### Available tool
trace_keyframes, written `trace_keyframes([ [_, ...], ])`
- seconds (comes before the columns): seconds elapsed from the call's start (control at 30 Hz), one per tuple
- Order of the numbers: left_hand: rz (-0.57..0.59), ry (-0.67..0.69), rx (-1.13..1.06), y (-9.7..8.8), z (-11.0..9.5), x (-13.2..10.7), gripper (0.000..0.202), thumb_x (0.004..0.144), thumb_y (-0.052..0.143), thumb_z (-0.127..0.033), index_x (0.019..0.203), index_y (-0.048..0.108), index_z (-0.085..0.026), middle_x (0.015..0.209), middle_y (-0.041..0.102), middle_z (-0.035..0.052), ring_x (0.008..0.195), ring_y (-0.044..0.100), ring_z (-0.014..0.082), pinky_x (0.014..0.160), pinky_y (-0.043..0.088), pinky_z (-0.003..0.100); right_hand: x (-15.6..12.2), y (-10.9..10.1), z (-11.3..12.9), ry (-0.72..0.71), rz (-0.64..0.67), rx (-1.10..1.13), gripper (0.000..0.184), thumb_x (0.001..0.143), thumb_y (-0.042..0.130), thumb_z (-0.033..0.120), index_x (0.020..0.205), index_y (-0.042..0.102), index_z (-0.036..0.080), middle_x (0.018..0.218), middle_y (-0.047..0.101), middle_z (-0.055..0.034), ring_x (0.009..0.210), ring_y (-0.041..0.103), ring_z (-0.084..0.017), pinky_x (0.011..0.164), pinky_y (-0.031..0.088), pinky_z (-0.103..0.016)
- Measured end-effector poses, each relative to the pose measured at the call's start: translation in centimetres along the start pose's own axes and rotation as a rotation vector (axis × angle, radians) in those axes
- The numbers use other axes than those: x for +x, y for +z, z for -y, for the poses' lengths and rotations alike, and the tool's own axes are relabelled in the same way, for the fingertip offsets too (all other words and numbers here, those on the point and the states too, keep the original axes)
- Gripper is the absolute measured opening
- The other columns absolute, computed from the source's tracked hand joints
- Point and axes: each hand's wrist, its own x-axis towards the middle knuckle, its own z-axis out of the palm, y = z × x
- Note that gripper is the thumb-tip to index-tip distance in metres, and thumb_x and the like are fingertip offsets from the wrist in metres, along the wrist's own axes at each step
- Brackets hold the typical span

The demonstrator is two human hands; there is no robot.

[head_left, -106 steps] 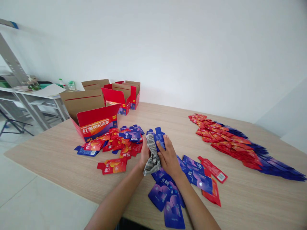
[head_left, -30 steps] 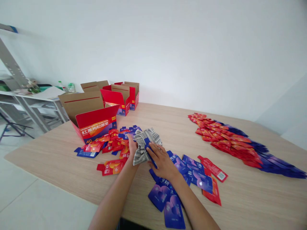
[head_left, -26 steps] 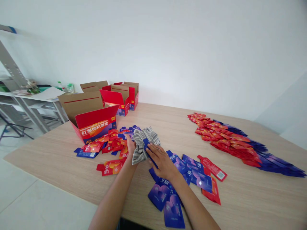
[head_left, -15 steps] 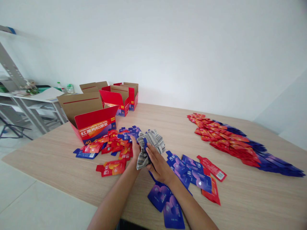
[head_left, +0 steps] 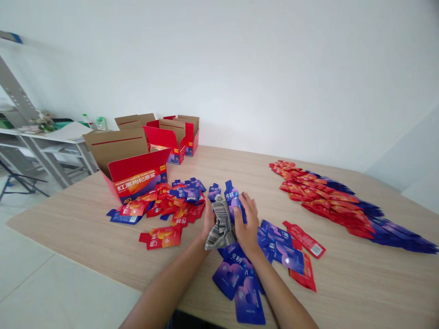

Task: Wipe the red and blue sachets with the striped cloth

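My left hand (head_left: 208,218) is closed on a crumpled grey-and-white striped cloth (head_left: 222,225). Upright against the cloth stands a blue pouch (head_left: 232,195) with a narrow top tab, and my right hand (head_left: 248,226) grips it from the right, thumb in front. Under and beside my right wrist lie several loose blue pouches (head_left: 249,299), partly overlapping. To the left of my left hand spreads a mixed heap of red pouches (head_left: 168,205) and blue ones. One red pouch (head_left: 161,238) lies apart at the heap's near side.
An opened red carton (head_left: 140,180) stands at the left, with more opened cartons (head_left: 178,141) behind it. A long overlapping row of red and blue pouches (head_left: 329,201) runs along the right of the wooden table (head_left: 360,288). A white wall rises behind.
Both hands have shifted a little to the right. The cloth has come off the front of the blue pouch, which now shows upright in my right hand.
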Motion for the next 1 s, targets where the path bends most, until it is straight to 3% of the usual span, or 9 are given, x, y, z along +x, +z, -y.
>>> trace_keyframes([
  [0.07,-0.070,0.035,0.002,0.2,-0.6,-0.2,0.073,0.098,0.028,-0.067,0.126,0.067,-0.012,0.091,0.078,0.0090,0.095,0.073,0.0240,0.101,0.049,0.034,0.4,-0.1,-0.6,0.022,-0.048,-0.020,0.034,0.101,0.056,0.038,0.131,0.063,0.026,0.144,0.057,-0.0122,0.135,0.052,-0.031,0.116,0.035,-0.065],
  [0.13,-0.114,0.037,0.014,0.6,-1.0,-0.4,0.070,0.099,0.028,-0.065,0.122,0.069,-0.012,0.086,0.077,0.0076,0.091,0.073,0.0237,0.099,0.051,0.035,0.5,-0.2,-1.2,0.018,-0.044,-0.045,0.036,0.099,0.059,0.041,0.130,0.064,0.026,0.144,0.056,-0.0134,0.134,0.052,-0.032,0.112,0.040,-0.064],
  [0.27,-0.088,-0.017,0.020,1.4,-1.1,-0.8,0.074,0.097,0.028,-0.069,0.126,0.067,-0.013,0.096,0.077,0.0107,0.094,0.073,0.0270,0.096,0.053,0.040,0.5,-0.6,-2.0,-0.066,0.070,-0.124,0.049,0.102,0.053,0.038,0.150,0.046,0.031,0.161,0.037,-0.0115,0.145,0.039,-0.034,0.115,0.035,-0.065],
  [0.4,-0.071,-0.044,0.009,1.6,-0.8,-1.0,0.081,0.095,0.021,-0.073,0.123,0.069,-0.013,0.091,0.076,0.0113,0.091,0.072,0.0272,0.089,0.056,0.039,0.3,-0.4,-1.8,-0.201,0.220,-0.160,0.056,0.105,0.046,0.027,0.158,0.030,0.038,0.170,0.014,-0.0059,0.151,0.029,-0.033,0.115,0.038,-0.062],
  [0.6,-0.040,-0.057,-0.007,0.7,-1.9,-0.8,0.090,0.088,0.021,-0.082,0.121,0.070,-0.014,0.099,0.076,0.0134,0.092,0.072,0.0296,0.087,0.057,0.041,0.1,0.4,-1.4,-0.239,0.247,-0.191,0.068,0.103,0.046,0.018,0.161,0.017,0.038,0.170,0.011,-0.0084,0.152,0.028,-0.035,0.114,0.040,-0.065],
  [0.8,-0.033,0.009,-0.046,0.6,-4.3,-0.9,0.097,0.083,0.021,-0.088,0.127,0.066,-0.014,0.111,0.074,0.0147,0.105,0.069,0.0334,0.098,0.052,0.047,0.4,-0.1,-1.4,-0.370,0.356,-0.149,0.072,0.102,0.047,0.015,0.162,0.014,0.037,0.170,0.009,-0.0084,0.153,0.025,-0.033,0.116,0.039,-0.062],
  [1.0,0.031,0.090,-0.035,-0.3,-5.9,-0.7,0.100,0.078,0.034,-0.090,0.134,0.061,-0.011,0.125,0.069,0.0197,0.122,0.060,0.0406,0.106,0.043,0.056,0.0,0.1,-0.9,-0.410,0.427,-0.169,0.072,0.103,0.044,0.015,0.162,0.011,0.036,0.170,0.013,-0.0096,0.154,0.023,-0.031,0.119,0.029,-0.067],
])
